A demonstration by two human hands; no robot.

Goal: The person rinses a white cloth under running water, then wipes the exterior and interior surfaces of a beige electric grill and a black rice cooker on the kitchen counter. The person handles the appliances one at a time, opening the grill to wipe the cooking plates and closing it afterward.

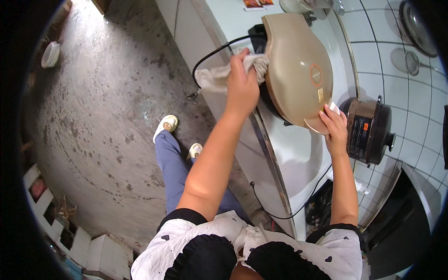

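Observation:
A white cloth (215, 78) is bunched in my left hand (243, 84), against the near-left side of a round electric griddle (297, 70) with a beige lid. The griddle lies on the white countertop (288, 150), and its lid looks closed. My right hand (334, 127) grips the pale handle (316, 125) at the lid's front edge. A black power cord (206, 57) loops from near the griddle's hinge out over the counter edge, behind the cloth.
A brown and black electric cooker (367, 131) stands right of the griddle, by the tiled wall. Another black cord (273, 215) hangs over the counter edge, its plug dangling. Packets (252, 4) and a glass jar (295, 5) are at the counter's far end. A strainer (412, 63) hangs on the wall.

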